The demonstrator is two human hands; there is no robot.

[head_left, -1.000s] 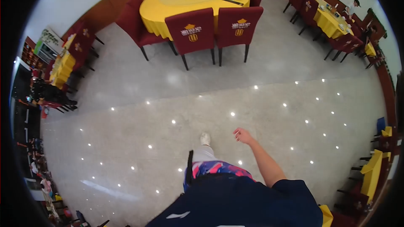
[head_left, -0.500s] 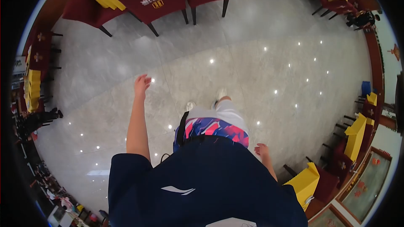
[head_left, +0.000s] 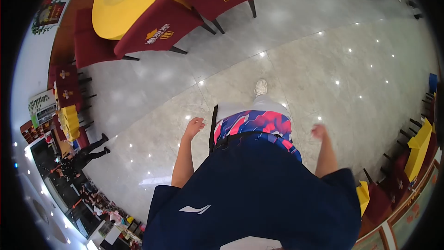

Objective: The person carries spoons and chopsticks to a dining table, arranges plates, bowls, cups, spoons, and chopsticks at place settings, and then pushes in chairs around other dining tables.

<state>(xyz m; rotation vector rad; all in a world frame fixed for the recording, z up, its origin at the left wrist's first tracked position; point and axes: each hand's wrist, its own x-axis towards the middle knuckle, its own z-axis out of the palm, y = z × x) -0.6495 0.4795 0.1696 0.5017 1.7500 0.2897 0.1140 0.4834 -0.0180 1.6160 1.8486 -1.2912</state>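
Note:
My left hand [head_left: 195, 127] hangs beside my left hip with nothing in it. Its fingers are loosely bent and slightly apart, close to the black strap at my waist. On the other side, my right hand [head_left: 318, 132] is out over the tiled floor [head_left: 296, 74], smeared by motion; its fingers cannot be made out. Below me are my dark blue shirt [head_left: 249, 180], the pink and blue patterned cloth [head_left: 263, 125] at my waist, and one white shoe [head_left: 261, 87] stepping forward.
A round table with a yellow cloth [head_left: 138, 4] and maroon chairs [head_left: 162, 28] stands ahead on the left. More yellow-covered tables [head_left: 418, 150] line the right side. A person in dark clothes [head_left: 81, 159] is at the far left.
My view has turned and moved forward, bringing the round table nearer on the left. My left hand has swung back toward my hip, while my right hand has swung forward.

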